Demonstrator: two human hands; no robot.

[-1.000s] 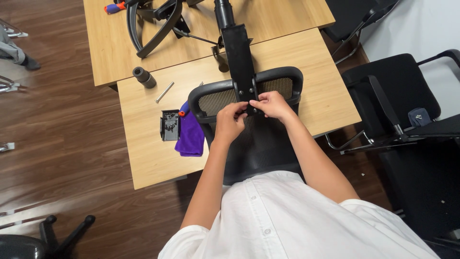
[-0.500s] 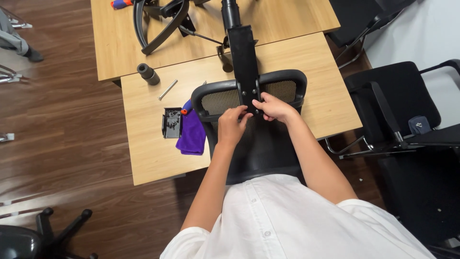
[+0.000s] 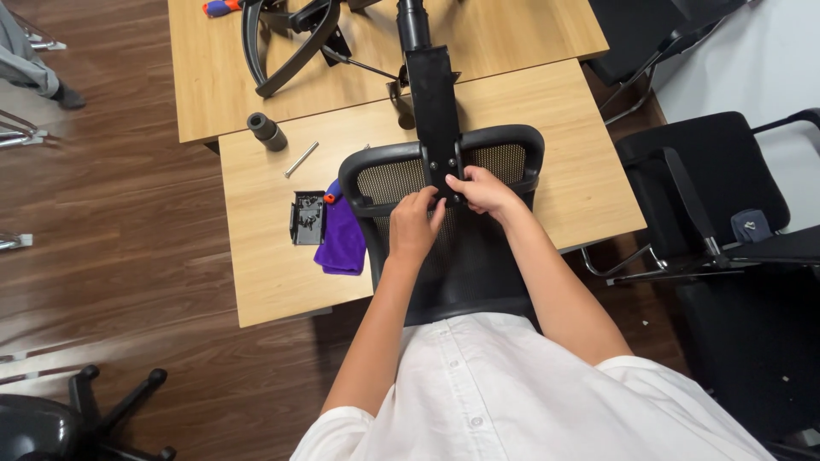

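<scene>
A black mesh chair backrest (image 3: 401, 175) lies on a wooden table (image 3: 547, 162) in front of me. A black support bracket (image 3: 431, 94) runs from the far side down onto its middle. My left hand (image 3: 414, 224) rests on the mesh just below the bracket's lower end, fingertips touching it. My right hand (image 3: 480, 189) pinches at the bracket's lower end where the bolt holes are. Whether it holds a small part is hidden by the fingers.
A purple cloth (image 3: 342, 239) and a small black tray of screws (image 3: 307, 218) lie left of the backrest. A metal bolt (image 3: 301, 159), a black cylinder (image 3: 266, 131), armrest parts (image 3: 286, 38) and an orange screwdriver (image 3: 220, 8) lie farther back. Black chairs (image 3: 726, 205) stand right.
Both hands have stayed at the bracket's lower end with only small finger shifts. The camera view has drifted slightly.
</scene>
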